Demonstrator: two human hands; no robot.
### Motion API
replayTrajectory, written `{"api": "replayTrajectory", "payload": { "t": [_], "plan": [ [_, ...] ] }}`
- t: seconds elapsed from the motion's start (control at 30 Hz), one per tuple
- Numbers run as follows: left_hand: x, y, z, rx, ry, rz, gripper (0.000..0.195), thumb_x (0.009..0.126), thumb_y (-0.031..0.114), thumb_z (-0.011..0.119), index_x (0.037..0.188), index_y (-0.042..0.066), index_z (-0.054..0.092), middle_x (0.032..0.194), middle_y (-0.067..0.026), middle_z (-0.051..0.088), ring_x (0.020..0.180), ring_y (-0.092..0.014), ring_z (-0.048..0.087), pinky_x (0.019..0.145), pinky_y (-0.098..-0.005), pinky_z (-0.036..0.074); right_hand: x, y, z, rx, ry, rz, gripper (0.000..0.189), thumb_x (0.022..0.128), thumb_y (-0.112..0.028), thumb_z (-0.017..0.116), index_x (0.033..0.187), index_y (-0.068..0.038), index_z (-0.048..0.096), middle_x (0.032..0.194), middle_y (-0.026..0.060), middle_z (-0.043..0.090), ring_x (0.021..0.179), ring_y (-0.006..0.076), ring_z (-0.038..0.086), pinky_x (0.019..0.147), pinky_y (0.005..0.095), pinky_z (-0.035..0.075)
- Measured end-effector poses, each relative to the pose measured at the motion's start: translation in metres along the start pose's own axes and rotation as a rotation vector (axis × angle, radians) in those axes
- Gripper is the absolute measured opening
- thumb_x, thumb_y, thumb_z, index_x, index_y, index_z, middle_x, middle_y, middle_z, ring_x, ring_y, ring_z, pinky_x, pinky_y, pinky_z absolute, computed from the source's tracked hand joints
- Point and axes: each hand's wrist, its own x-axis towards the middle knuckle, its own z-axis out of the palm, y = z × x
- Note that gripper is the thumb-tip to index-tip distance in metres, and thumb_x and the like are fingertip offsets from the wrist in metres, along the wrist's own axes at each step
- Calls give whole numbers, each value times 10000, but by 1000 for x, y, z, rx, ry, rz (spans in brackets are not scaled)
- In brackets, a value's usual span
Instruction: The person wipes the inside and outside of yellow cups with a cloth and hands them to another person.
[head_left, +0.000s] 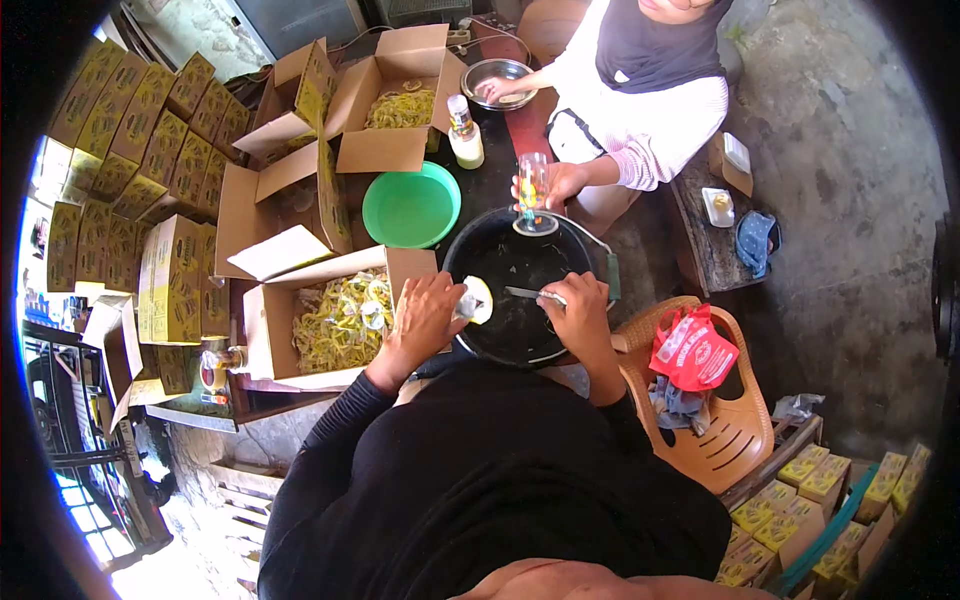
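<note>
My left hand (426, 309) holds a small clear object, apparently a drinking glass (475, 300), with a pale, yellow-edged round end. The fingers partly hide it. It is over the left side of a black bucket (517, 341). In my right hand (579, 309) is a knife (523, 292), its blade pointing left over the bucket towards the glass without touching it. Dark scraps lie inside the bucket. Just left of my left hand, an open cardboard box (274, 330) holds a heap of yellow strips (337, 319) and clear plastic bits.
Opposite, a person (637, 112) holds a printed glass (532, 184) over the bucket's far rim, the other hand in a steel bowl (469, 79). Near them are a green basin (412, 240) and a bottle (468, 142). Stacked cartons (169, 285) stand left, a plastic chair (739, 427) right.
</note>
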Motion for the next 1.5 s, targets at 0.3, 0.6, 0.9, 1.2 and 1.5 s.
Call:
{"api": "replayTrajectory", "payload": {
  "t": [0.3,0.6,0.9,1.2,1.5],
  "plan": [
    [-12,-12,3,-114,0,-85,518,705,255,806,1180,133,637,1043,-95,583,1046,-299,576,885,-437,443,-2,-2,2,-10,-11,-8,152,778,-192,768,885,-102,709,852,28,597,871,257,536,855,423,360],
    [-18,-16,5,-240,115,-172,597,728,211,797,1281,121,592,1094,-116,560,1048,-316,571,876,-434,477,2,-12,5,15,40,-54,139,791,-188,754,900,-115,709,842,25,588,872,261,539,847,425,367],
    [-20,-13,8,-147,188,-114,624,711,88,742,1314,132,588,1121,-120,562,1059,-318,540,927,-434,463,2,-15,10,32,43,-76,141,797,-188,748,915,-122,709,853,19,593,877,258,541,851,419,365],
    [-19,-2,17,106,150,0,527,825,32,556,1326,193,584,1077,-83,594,1065,-271,575,1117,-512,299,1,-11,3,6,61,-88,123,808,-201,746,905,-136,704,841,23,589,871,261,546,819,421,373],
    [-15,1,20,-100,247,-58,686,698,103,741,1349,168,536,1137,-94,579,1112,-307,558,1052,-484,371,-4,-9,6,4,53,-78,134,802,-181,749,917,-133,697,851,27,596,872,269,546,784,422,378]
  ]
}}
